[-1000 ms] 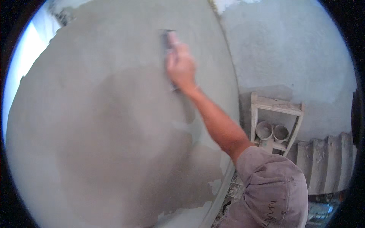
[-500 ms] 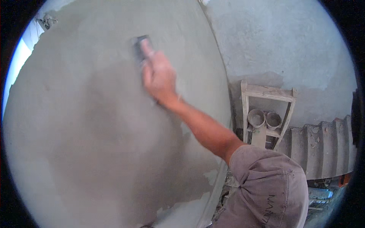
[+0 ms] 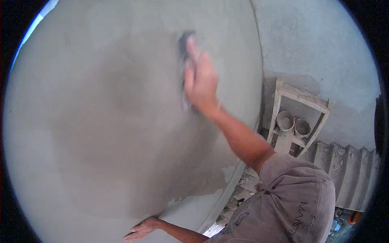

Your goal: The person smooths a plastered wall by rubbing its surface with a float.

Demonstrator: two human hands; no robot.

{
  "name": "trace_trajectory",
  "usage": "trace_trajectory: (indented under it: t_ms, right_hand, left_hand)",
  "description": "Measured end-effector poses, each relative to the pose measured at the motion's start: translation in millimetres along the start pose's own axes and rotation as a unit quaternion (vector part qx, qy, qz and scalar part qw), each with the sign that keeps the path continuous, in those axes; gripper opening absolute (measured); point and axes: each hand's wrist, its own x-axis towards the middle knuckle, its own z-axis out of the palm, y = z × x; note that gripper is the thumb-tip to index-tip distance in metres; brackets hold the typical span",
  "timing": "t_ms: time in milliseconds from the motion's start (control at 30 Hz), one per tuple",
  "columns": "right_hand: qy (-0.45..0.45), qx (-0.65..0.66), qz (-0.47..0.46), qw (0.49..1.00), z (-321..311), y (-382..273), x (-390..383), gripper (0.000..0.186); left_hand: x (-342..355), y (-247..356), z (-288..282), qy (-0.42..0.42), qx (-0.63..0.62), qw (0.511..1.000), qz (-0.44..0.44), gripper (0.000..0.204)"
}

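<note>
My right hand (image 3: 201,81) grips a dark plastering trowel (image 3: 185,47), its thumb side toward the top of the picture. Motion blurs the hand and the tool, which lies against a broad grey plastered wall (image 3: 36,133). A darker, damp-looking patch (image 3: 109,154) spreads across the middle of this surface, below and left of the trowel. Low in the picture, my left hand (image 3: 142,229) rests against the paler plaster just under the patch's lower edge, fingers stretched out and holding nothing. My right arm reaches across from the shoulder in a dusty greyish-brown shirt.
Right of the wall's edge stands a pale wooden frame (image 3: 302,94) with two mortar-stained buckets (image 3: 285,121) inside it. Concrete steps (image 3: 344,176) run beside it at the right. More debris-strewn steps (image 3: 245,184) lie below, between the wall and my body. Another grey wall (image 3: 312,40) rises behind.
The view has shifted, so the scene sits further right. My right hand has moved the trowel rightward over the wall. My left hand has come into view at the bottom.
</note>
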Motion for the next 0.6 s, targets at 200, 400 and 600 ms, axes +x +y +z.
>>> trace_trajectory:
  t_ms: [200, 400, 600]
  right_hand:
    - [-0.062, 0.026, 0.017, 0.998, -46.6, -5.8, -110.0, 0.058]
    - [0.104, 0.007, 0.017, 0.994, 2.4, 18.8, -8.0, 0.057]
    - [-0.121, 0.011, -0.042, 0.992, -51.1, -37.2, -146.4, 0.057]
  left_hand:
    - [1.6, 2.2, -2.0, 0.002, -0.002, 1.0, -0.011, 0.068]
    - [-0.6, 6.9, -2.7, 0.018, 0.008, 1.0, -0.01, 0.069]
    - [-0.4, 6.9, 1.0, 0.031, 0.052, 0.998, -0.019, 0.069]
